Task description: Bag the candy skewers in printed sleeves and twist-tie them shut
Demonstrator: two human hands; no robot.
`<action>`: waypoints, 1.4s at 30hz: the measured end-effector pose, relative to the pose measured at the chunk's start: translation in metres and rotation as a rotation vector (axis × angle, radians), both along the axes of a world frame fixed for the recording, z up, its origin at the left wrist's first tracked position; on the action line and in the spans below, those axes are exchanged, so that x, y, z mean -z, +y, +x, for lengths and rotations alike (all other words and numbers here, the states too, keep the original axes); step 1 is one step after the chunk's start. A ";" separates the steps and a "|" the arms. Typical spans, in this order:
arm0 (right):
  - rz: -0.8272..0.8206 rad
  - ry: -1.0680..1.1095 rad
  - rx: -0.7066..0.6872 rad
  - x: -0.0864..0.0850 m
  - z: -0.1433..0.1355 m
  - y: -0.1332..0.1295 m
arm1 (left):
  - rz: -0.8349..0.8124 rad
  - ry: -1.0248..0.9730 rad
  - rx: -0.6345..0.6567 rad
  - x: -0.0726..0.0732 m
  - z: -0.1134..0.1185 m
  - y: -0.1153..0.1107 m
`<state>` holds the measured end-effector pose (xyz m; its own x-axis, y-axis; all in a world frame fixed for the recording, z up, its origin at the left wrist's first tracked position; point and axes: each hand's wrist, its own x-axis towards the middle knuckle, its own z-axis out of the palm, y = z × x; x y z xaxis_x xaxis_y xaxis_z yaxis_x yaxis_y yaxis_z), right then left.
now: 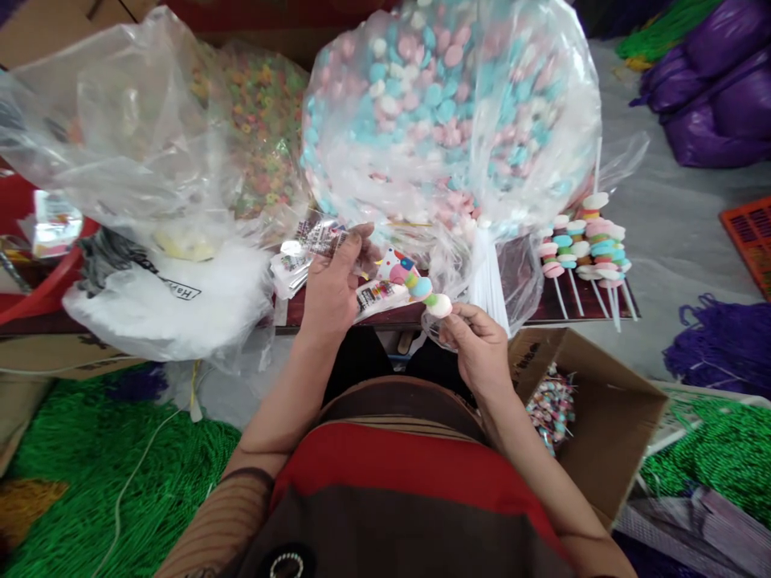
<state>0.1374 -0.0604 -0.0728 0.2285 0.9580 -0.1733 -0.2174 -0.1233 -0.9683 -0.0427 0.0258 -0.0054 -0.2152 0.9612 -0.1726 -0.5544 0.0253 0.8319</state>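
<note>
My right hand (479,341) pinches the lower end of a candy skewer (423,289) with white, green, blue and pink pieces. The skewer's far end reaches a small wrapper with coloured dots (394,263). My left hand (340,277) is just left of it, fingers bent together by silvery printed packets (322,234); what its fingertips hold is too small to tell. A printed wrapper (379,297) lies between my hands. Finished-looking candy skewers (602,249) rest at the table's right end, beside a stack of white sticks (487,281).
Behind my hands stand a large bag of pink, blue and white candies (446,104) and a bag of ring candies (265,128). A white plastic bag (174,305) is at left. Below the table's right end, an open carton (614,409) holds wrapped pieces.
</note>
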 end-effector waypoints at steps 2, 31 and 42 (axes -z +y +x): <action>0.004 0.011 -0.003 -0.002 0.001 0.000 | -0.036 0.004 0.000 0.000 -0.001 0.000; 0.040 -0.268 -0.130 -0.002 0.017 -0.008 | -0.068 0.008 -0.066 0.019 0.001 -0.002; 0.234 -0.495 -0.286 -0.013 0.014 -0.011 | 0.018 0.144 -0.205 0.031 0.007 0.001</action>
<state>0.1514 -0.0711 -0.0600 -0.0438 0.9929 0.1102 0.2747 0.1181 -0.9543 -0.0356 0.0271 -0.0360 -0.4270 0.8976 -0.1097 -0.4225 -0.0908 0.9018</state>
